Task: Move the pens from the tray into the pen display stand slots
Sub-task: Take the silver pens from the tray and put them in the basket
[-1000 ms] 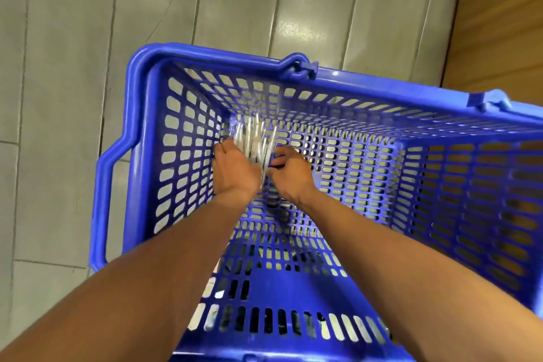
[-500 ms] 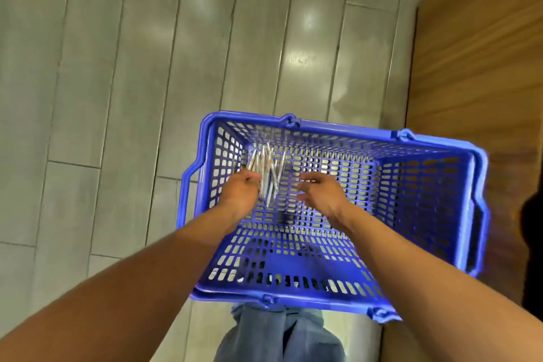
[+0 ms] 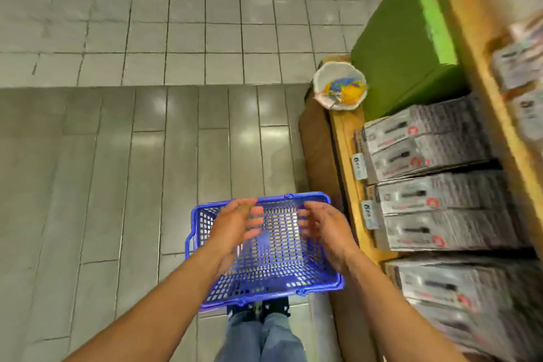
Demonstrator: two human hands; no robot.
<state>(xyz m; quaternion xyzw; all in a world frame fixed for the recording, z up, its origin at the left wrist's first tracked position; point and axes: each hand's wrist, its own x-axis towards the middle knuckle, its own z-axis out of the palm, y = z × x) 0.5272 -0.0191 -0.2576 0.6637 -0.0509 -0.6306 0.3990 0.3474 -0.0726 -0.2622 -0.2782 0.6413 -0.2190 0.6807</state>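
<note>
Blue basket [image 3: 264,279] on floor below me; left hand [image 3: 235,229] and right hand [image 3: 326,229] above it, both grips apart, holding nothing.

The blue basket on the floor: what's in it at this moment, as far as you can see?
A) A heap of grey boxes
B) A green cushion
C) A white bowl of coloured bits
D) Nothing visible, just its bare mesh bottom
D: the blue basket shows only its perforated bottom between the left hand and right hand, both open above it; the grey boxes sit on the shelf beside it.
</note>
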